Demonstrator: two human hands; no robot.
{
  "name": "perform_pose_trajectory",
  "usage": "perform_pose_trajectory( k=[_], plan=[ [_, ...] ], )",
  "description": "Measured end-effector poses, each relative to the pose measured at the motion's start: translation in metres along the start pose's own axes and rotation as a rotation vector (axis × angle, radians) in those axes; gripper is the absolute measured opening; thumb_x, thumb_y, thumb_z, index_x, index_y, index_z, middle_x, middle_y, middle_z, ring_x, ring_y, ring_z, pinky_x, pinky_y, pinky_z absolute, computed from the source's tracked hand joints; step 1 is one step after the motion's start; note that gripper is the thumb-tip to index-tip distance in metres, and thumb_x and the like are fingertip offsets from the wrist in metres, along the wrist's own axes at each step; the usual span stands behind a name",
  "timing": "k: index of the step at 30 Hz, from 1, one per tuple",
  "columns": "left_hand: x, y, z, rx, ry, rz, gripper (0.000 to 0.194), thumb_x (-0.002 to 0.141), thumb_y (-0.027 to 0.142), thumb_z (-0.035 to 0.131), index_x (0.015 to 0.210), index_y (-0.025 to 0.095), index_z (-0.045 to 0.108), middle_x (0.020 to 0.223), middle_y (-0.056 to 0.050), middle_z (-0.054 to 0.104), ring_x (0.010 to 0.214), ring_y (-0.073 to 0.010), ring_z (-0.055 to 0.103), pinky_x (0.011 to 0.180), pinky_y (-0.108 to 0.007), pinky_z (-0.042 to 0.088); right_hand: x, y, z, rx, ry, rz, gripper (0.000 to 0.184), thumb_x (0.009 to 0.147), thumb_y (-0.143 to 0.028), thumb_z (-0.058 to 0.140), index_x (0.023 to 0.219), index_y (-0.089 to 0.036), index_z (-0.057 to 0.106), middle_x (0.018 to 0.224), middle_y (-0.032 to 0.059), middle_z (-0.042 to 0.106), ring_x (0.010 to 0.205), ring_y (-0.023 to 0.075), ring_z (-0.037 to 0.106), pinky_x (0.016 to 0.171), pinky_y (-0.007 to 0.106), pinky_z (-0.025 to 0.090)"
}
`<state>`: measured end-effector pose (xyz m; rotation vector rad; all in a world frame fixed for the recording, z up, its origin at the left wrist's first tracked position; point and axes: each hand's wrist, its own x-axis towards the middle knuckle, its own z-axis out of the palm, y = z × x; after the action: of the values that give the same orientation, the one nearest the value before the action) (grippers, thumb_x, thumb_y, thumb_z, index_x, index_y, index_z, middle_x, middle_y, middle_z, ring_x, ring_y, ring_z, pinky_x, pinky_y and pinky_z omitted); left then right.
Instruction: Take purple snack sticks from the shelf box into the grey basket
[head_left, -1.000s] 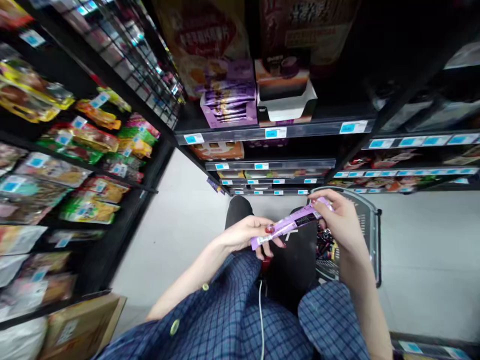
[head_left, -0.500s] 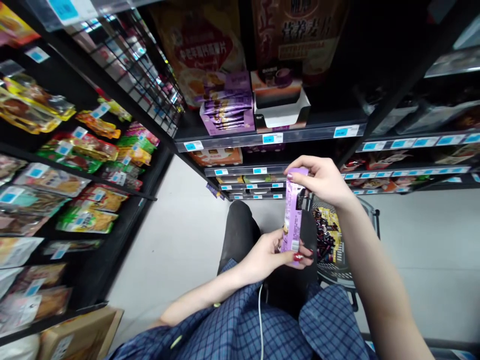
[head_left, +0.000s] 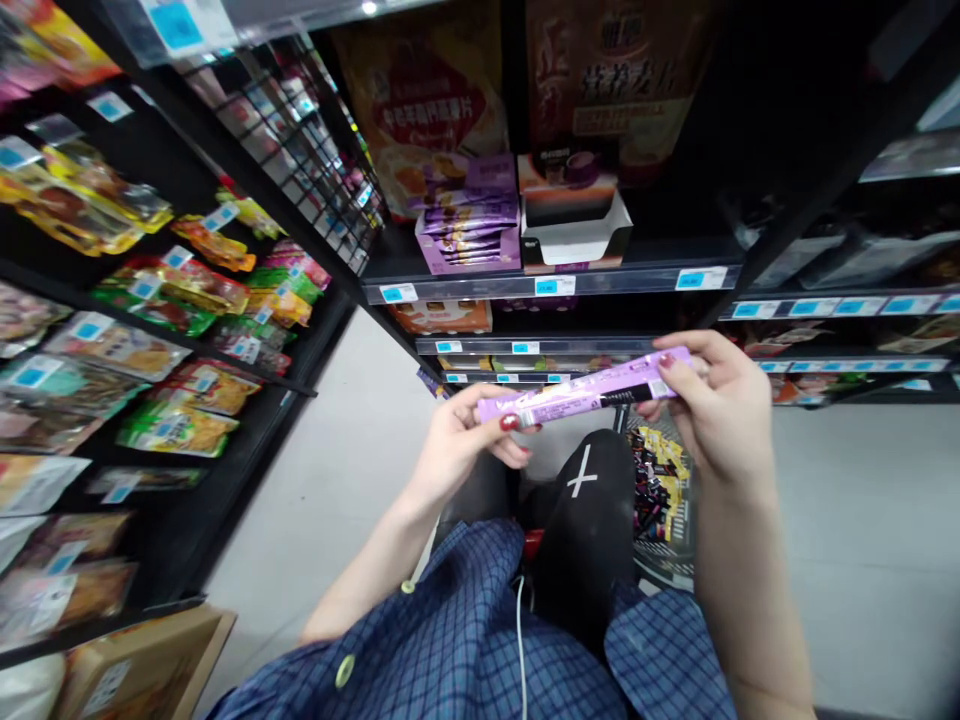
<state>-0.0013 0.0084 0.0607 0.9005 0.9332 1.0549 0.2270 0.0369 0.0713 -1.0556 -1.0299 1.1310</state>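
I hold a long purple snack packet (head_left: pixel 577 392) level in front of me with both hands. My left hand (head_left: pixel 461 440) pinches its left end between thumb and fingers. My right hand (head_left: pixel 716 410) grips its right end, fingers curled round it. Straight ahead on the shelf sits a purple display box (head_left: pixel 469 228) filled with several packets of the same colour. Beside it stands a white and orange display box (head_left: pixel 574 210) that looks nearly empty.
A shopping basket (head_left: pixel 660 490) with wrapped sweets sits on the floor below my right hand. Dark shelves with blue price tags (head_left: pixel 551 286) run ahead. Racks of bagged snacks (head_left: pixel 172 300) line the left side. A cardboard box (head_left: pixel 142 670) stands at the lower left.
The packet went from slanted low over my lap, to upright, to level and higher up. Both hands rose with it and kept hold of its ends.
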Motion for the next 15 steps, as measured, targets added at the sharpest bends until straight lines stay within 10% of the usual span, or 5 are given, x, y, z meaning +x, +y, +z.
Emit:
perform_pose_trajectory(
  k=[15],
  plan=[
    [-0.001,0.032,0.008,0.141,0.011,0.088,0.03,0.067,0.036,0.075,0.077,0.009,0.066,0.056,-0.005,0.069,0.041,-0.0143,0.062,0.042,-0.021,0.053,-0.084,-0.024,0.001,-0.078,0.291,0.001,0.016,0.074,-0.025,0.07,0.089,-0.029,0.066,0.056,-0.0038,0.065,0.042,0.0135,0.064,0.034,0.014,0.049]
  ],
)
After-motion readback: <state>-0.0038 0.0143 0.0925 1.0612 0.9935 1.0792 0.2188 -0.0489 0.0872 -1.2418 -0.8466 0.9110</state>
